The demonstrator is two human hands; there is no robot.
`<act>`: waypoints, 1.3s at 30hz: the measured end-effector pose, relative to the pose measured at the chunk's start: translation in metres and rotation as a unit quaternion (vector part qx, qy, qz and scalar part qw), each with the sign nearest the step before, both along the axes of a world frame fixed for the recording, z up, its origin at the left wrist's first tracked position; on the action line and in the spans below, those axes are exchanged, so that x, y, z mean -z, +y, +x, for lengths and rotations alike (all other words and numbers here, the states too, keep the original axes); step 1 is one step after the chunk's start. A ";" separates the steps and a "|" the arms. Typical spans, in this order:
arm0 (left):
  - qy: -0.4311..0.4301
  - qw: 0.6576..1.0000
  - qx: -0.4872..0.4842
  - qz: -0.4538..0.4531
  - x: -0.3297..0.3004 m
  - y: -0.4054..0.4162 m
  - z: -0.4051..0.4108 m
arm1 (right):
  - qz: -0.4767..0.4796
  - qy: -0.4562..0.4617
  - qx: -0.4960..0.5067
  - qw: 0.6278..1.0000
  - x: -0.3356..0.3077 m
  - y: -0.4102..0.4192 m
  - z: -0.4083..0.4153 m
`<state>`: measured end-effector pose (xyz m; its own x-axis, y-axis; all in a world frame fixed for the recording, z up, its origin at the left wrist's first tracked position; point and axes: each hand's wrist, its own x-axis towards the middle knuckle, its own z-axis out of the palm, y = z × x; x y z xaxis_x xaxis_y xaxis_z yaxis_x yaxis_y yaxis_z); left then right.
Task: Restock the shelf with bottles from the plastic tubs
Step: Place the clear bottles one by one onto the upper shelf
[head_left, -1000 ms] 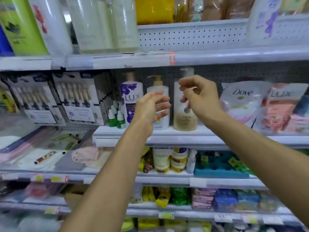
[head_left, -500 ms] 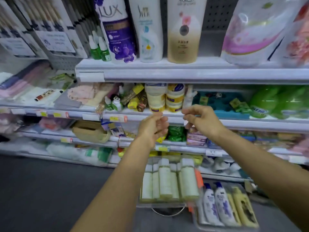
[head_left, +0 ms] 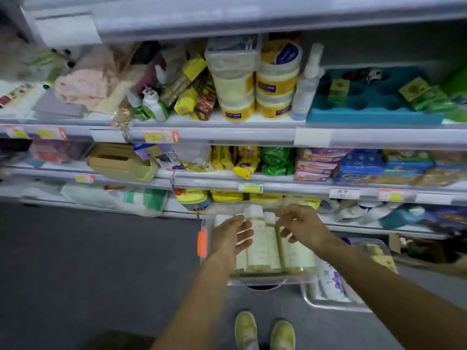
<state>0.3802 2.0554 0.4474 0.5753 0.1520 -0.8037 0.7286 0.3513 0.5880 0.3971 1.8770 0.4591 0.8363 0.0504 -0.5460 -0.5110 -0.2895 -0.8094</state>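
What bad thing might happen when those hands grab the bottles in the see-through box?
1. The pale green bottles lie packed side by side in the clear tub, so pulling one might drag or roll its neighbours.
2. The left hand and right hand reach in close together and may bump.
3. The second tub sits right beside the shoes; a step could kick it.

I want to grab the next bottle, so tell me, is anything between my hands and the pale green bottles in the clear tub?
Nothing visible blocks them. The clear tub has no lid on, and both the left hand and right hand hover open directly above the pale green bottles, holding nothing.
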 end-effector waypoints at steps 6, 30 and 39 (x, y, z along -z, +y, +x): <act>0.073 0.997 0.004 0.022 0.085 0.010 0.002 | -0.028 0.086 0.006 0.996 0.098 0.010 -0.005; 0.087 0.989 0.123 -0.007 0.235 0.007 0.012 | -0.003 0.173 0.042 0.984 0.232 0.058 0.001; 0.053 0.992 0.064 -0.091 0.190 0.013 -0.003 | 0.019 0.109 0.031 0.993 0.174 0.054 -0.003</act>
